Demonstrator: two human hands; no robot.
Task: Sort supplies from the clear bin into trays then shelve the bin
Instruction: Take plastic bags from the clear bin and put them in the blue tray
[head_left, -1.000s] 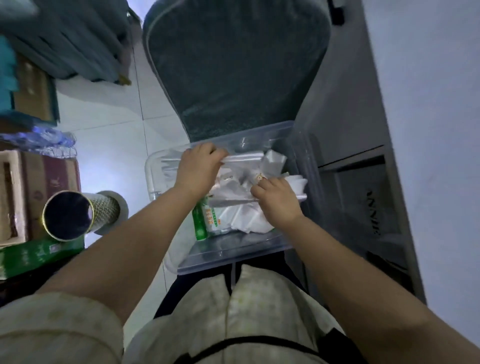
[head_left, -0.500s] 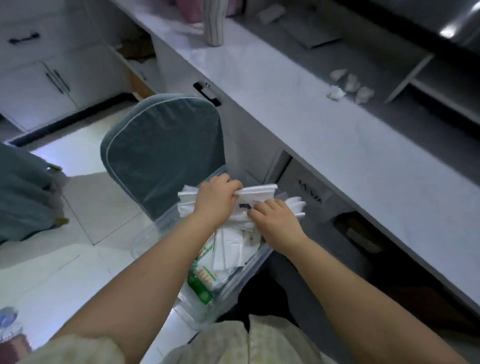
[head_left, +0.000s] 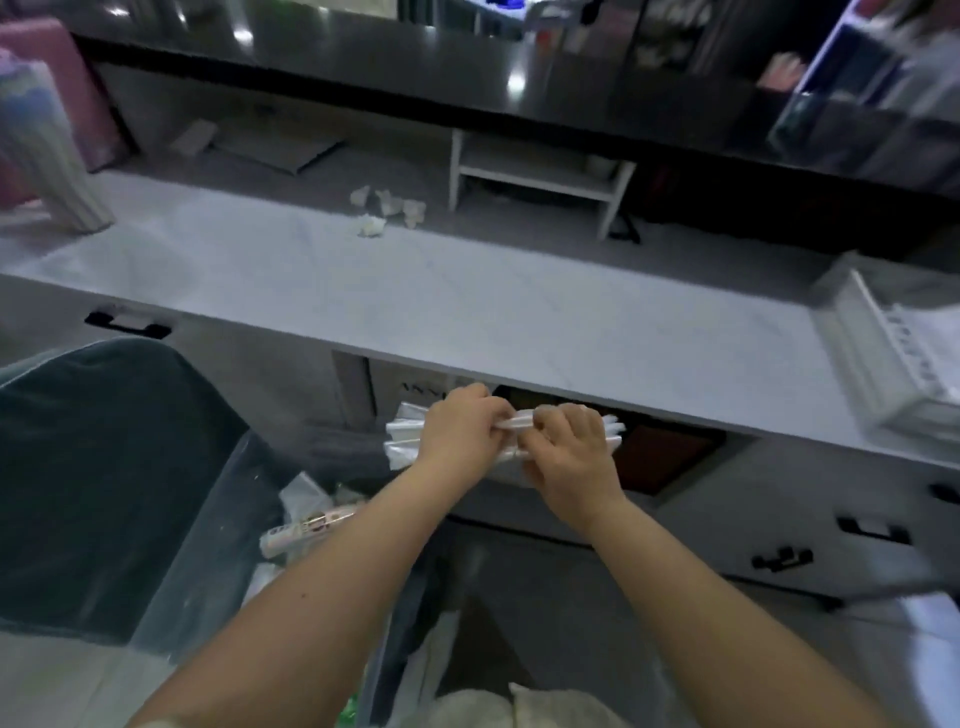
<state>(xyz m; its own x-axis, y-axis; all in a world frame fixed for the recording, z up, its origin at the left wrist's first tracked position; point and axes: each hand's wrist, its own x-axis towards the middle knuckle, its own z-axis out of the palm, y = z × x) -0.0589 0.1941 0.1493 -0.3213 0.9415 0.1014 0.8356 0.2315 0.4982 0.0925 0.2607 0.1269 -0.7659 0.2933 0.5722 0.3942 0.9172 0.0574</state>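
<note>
My left hand (head_left: 460, 428) and my right hand (head_left: 569, 449) together grip a bundle of white wrapped packets (head_left: 402, 436), held in the air just below the front edge of the pale counter (head_left: 467, 306). The packets stick out to the left of my left hand and to the right of my right hand. Below my forearms sits the clear bin (head_left: 208, 587), with a printed packet (head_left: 306, 527) and other white wrappers still inside. A white slotted tray (head_left: 883, 353) stands on the counter at the far right.
A dark teal chair back (head_left: 104, 478) stands left of the bin. Crumpled white scraps (head_left: 387, 210) lie on the counter near a small white shelf riser (head_left: 540, 176). A striped vase (head_left: 52, 156) stands far left. Drawer handles (head_left: 782, 558) line the cabinet front.
Both hands have lifted the bundle of white packets up out of the bin to counter height. The view has tilted up from the bin and floor to the counter.
</note>
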